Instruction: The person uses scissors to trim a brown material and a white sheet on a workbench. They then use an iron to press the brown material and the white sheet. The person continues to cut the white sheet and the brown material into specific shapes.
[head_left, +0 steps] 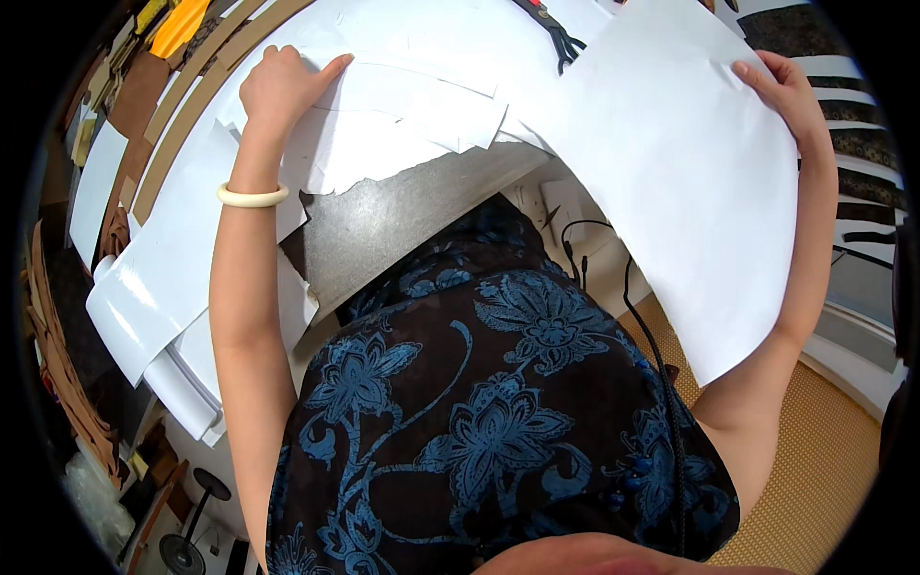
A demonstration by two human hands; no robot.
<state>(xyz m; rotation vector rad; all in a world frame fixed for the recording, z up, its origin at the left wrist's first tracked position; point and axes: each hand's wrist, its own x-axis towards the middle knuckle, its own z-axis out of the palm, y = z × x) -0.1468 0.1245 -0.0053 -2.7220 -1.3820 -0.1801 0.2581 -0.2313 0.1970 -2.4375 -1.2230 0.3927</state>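
Observation:
A large white sheet of paper (690,182) hangs at the right, its lower corner dangling past the table's edge. My right hand (788,94) grips its upper right edge, thumb on the face and fingers behind. Over on the left, my left hand (287,86) rests on the white-covered table among cut white paper pieces (412,105). Its thumb is stretched out to the side and away from the bent fingers; nothing shows in its grasp. A cream bangle (252,196) circles the left wrist. Some paper pieces have torn or ragged edges and overlap one another.
Black-handled scissors (563,43) lie at the far side, partly near the sheet. Brown strips (192,105) run along the left, beside a white paper roll (182,388). A bare grey table edge (402,225) faces me. Black cables (628,278) hang below; dark patterned strips (862,144) are at the right.

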